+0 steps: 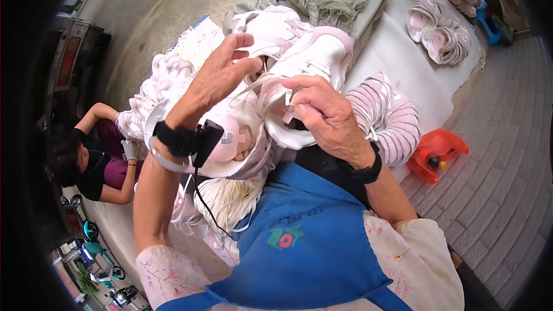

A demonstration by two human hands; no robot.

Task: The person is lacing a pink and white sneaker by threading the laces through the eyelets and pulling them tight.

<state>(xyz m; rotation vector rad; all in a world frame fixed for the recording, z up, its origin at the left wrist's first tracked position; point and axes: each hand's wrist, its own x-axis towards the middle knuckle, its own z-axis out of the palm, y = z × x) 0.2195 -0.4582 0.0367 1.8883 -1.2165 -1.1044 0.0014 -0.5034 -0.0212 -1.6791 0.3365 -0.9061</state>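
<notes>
Lacing a white-and-pink leather sneaker (314,57) held up over the lap: left hand (216,80) half open, fingertips pinching the flat white lace (253,83); right hand (322,109) closed on the shoe's collar (steadying it). Best to draw the lace flat, untwisted, evenly taut.

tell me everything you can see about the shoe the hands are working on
The sneaker is white with pale pink panels, leather-like in look, held over the blue apron with its opening toward the person. A white lace runs from it. The right hand grips its near edge; the left hand pinches the lace beside it. More pink-white shoes crowd behind it.
</notes>
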